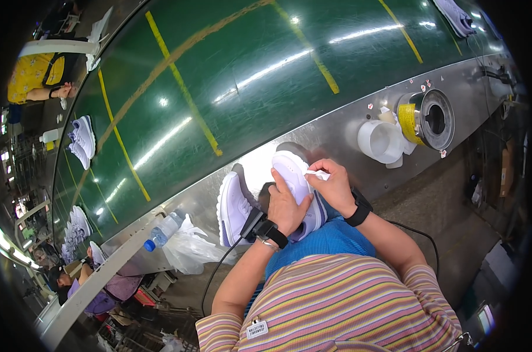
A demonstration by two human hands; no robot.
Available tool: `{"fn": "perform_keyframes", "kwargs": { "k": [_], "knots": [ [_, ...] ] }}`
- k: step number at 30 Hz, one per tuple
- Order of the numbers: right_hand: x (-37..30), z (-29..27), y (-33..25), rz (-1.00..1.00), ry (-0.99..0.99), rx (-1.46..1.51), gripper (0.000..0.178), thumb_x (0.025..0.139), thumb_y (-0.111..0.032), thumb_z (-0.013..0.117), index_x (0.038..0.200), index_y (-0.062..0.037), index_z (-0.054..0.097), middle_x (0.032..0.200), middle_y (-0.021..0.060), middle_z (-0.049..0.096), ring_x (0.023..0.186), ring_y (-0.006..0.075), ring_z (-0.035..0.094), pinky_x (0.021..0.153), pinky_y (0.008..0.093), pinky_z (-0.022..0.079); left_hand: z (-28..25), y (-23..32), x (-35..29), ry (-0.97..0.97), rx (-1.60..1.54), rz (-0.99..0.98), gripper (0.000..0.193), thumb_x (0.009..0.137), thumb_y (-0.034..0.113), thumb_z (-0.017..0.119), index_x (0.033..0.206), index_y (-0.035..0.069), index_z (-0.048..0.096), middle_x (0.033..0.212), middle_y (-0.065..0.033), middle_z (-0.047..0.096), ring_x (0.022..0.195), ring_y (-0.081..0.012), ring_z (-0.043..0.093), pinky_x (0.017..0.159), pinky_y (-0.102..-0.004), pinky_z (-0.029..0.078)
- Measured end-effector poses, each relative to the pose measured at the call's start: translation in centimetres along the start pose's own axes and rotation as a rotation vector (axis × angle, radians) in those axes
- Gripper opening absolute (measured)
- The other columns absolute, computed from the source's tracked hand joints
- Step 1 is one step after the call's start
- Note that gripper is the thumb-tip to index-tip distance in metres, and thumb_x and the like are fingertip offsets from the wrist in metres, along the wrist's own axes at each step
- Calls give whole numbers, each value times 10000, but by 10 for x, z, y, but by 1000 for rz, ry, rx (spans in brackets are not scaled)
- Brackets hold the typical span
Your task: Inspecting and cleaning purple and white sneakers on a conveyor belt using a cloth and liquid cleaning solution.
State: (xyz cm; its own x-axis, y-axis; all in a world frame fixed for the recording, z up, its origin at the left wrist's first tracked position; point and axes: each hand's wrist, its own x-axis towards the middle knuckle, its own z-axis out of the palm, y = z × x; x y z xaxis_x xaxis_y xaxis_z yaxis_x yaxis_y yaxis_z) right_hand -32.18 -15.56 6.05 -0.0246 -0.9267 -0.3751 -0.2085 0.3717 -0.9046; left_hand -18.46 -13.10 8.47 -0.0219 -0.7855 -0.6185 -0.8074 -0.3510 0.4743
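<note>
A pale lavender sneaker (290, 168) with a white sole is in front of me at the belt's metal edge, toe pointing away. My left hand (287, 206) grips it across the upper, one finger stretched toward the toe. My right hand (334, 188) pinches a small white scrap, cloth or paper, (319, 175) against the shoe's right side near the toe. To the left, a matching sneaker (235, 204) rests on its side with its white sole facing left. My fingers hide part of the held shoe's middle.
A green conveyor belt (248, 70) with yellow lines runs beyond the metal ledge (348, 170), carrying sneakers (82, 141) at left. On the ledge are a white cup (378, 142), a round metal container (443, 119), a water bottle (165, 229) and a plastic bag (192, 249). Other people are at left.
</note>
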Motion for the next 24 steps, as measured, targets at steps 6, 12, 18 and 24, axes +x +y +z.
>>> {"fn": "perform_keyframes", "kwargs": {
  "k": [6, 12, 18, 24],
  "knots": [
    [-6, -6, 3, 171, -76, 64, 127, 679, -71, 661, 770, 1, 610, 698, 67, 610, 649, 109, 556, 616, 249, 444, -1, 2, 0, 5, -15, -12, 1028, 712, 307, 678, 1318, -128, -29, 981, -316, 424, 801, -404, 531, 700, -395, 472],
    [4, -3, -2, 121, -19, 16, 137, 677, -73, 670, 765, 9, 605, 684, 50, 599, 640, 86, 536, 596, 238, 433, 0, 3, 0, 4, -14, -15, 1022, 712, 302, 677, 1321, -121, -27, 976, -315, 425, 796, -407, 529, 698, -398, 470],
    [1, -2, 4, 172, -37, 124, 147, 679, -97, 676, 752, 7, 601, 671, 52, 591, 634, 85, 525, 593, 242, 430, 0, 4, 1, -12, -13, -33, 1036, 710, 334, 674, 1320, -122, -30, 1001, -320, 421, 813, -412, 535, 712, -401, 472],
    [0, -2, 7, 177, -27, 87, 148, 684, -88, 679, 754, 12, 596, 679, 28, 585, 632, 72, 509, 581, 230, 419, 0, 4, 0, 1, -19, -27, 1025, 709, 303, 678, 1322, -115, -28, 981, -311, 422, 801, -409, 529, 702, -403, 469]
  ]
}}
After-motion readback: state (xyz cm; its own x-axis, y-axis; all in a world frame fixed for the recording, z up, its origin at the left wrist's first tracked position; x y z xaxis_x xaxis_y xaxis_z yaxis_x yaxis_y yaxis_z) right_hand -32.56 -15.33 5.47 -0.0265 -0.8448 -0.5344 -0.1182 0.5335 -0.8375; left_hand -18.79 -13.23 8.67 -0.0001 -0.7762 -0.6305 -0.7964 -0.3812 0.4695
